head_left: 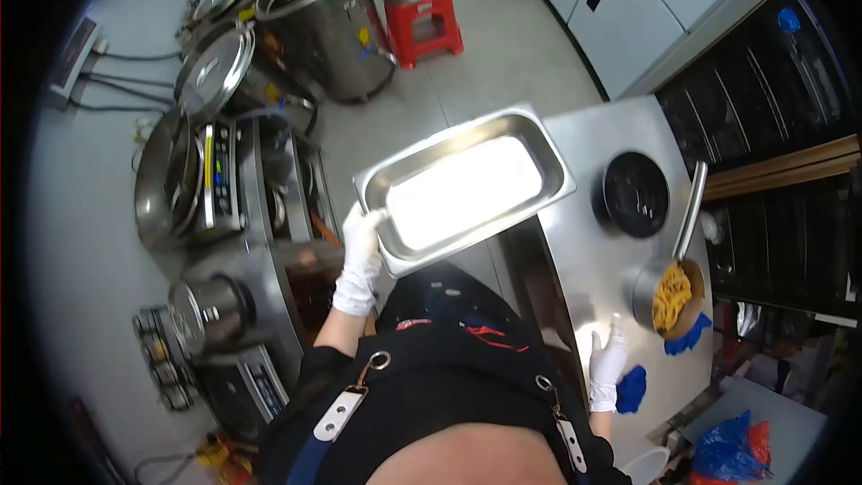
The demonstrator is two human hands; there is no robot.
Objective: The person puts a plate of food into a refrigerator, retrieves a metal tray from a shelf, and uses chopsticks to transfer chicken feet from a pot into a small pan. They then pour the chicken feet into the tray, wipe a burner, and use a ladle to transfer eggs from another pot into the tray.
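My left hand (361, 247), in a white glove, grips the near left corner of a rectangular steel pan (467, 250). The pan hangs over the gap between the two counters; its inside looks bright and white, and I cannot tell whether anything lies in it. My right hand (609, 357), also gloved in white, is over the right steel counter (584, 278) with its fingers apart and nothing in it. Beside it lies a blue cloth (631, 389). A long-handled saucepan (646, 292) with yellowish food (672, 298) stands farther right, next to another blue cloth (689, 336).
A black bowl (636, 194) sits on the right counter. On the left are a wok (160, 181), a lidded pot (206, 314) and cooktops. Large steel pots (337, 45) and a red stool (424, 27) stand ahead. Plastic bags (732, 451) lie at lower right.
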